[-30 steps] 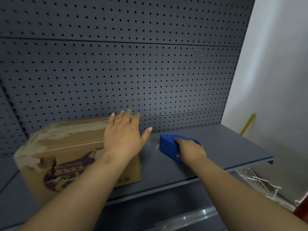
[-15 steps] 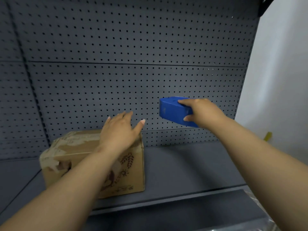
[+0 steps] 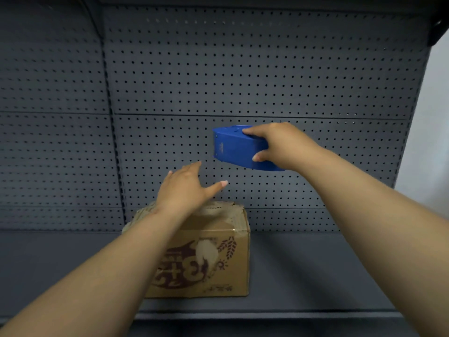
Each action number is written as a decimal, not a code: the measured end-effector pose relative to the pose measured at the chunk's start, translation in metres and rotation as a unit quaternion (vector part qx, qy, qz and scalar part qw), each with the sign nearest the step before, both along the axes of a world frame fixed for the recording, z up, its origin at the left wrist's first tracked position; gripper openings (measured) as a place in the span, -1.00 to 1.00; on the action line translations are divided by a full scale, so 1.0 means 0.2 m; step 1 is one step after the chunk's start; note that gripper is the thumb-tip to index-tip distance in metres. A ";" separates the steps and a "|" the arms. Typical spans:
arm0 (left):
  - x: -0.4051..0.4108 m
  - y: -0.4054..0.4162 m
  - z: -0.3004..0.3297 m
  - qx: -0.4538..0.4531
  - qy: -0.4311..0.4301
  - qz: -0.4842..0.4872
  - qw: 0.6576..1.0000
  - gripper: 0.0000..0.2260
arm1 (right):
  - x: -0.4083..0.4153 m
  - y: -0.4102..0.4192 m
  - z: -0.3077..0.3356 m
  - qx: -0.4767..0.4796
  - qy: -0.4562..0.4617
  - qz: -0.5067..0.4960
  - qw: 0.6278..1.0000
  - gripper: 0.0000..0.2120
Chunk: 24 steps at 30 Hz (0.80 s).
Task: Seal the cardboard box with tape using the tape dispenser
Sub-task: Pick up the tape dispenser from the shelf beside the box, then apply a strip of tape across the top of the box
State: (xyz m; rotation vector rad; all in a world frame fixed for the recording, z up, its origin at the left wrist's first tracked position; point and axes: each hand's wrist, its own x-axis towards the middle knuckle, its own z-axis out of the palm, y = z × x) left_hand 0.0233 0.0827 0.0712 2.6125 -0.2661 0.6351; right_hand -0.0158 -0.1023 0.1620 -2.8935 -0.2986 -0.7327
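A brown cardboard box (image 3: 218, 259) with a dark red print on its front stands on the grey shelf (image 3: 303, 271), its top flaps down and bearing old torn tape. My left hand (image 3: 187, 190) hovers over the box's top with fingers spread, holding nothing; whether it touches the top I cannot tell. My right hand (image 3: 281, 144) grips a blue tape dispenser (image 3: 233, 148) in the air, up and to the right of the box, in front of the pegboard. No tape strip is visible from the dispenser.
A dark grey pegboard wall (image 3: 243, 69) rises behind the shelf, with a vertical post (image 3: 111, 122) on the left. A pale wall (image 3: 432, 117) lies to the right. The shelf's front edge (image 3: 243, 314) runs across the bottom.
My right hand has lifted the blue tape dispenser off the shelf and holds it in the air. My left hand has stayed over the box's top. The view has tilted and the box looks farther.
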 end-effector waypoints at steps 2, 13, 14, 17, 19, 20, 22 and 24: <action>0.03 0.04 0.01 -0.027 0.017 -0.002 0.999 -0.16 | 0.03 0.08 0.00 0.008 -0.003 0.013 1.000 -0.42; 0.29 0.29 0.00 -0.134 0.041 0.002 0.990 -0.36 | 0.17 0.40 0.00 0.041 -0.005 0.039 0.998 -0.41; 0.32 0.32 0.00 -0.146 0.034 0.005 0.989 -0.41 | 0.19 0.42 -0.01 0.045 -0.004 0.039 0.998 -0.41; 0.38 0.41 -0.02 -0.172 0.011 0.000 0.985 -0.57 | 0.22 0.46 -0.01 0.052 0.001 0.036 0.998 -0.42; 0.41 0.46 -0.02 -0.195 0.005 -0.018 0.981 -0.65 | 0.24 0.47 -0.01 0.051 0.006 0.028 0.998 -0.42; 0.42 0.49 -0.02 -0.209 0.008 -0.030 0.978 -0.69 | 0.24 0.47 -0.01 0.048 0.009 0.024 0.999 -0.43; 0.44 0.53 0.00 -0.219 0.022 -0.054 0.974 -0.73 | 0.25 0.46 0.00 0.038 0.015 0.015 0.999 -0.45; 0.45 0.57 0.02 -0.218 0.046 -0.080 0.972 -0.76 | 0.27 0.44 0.01 0.027 0.029 0.001 0.999 -0.44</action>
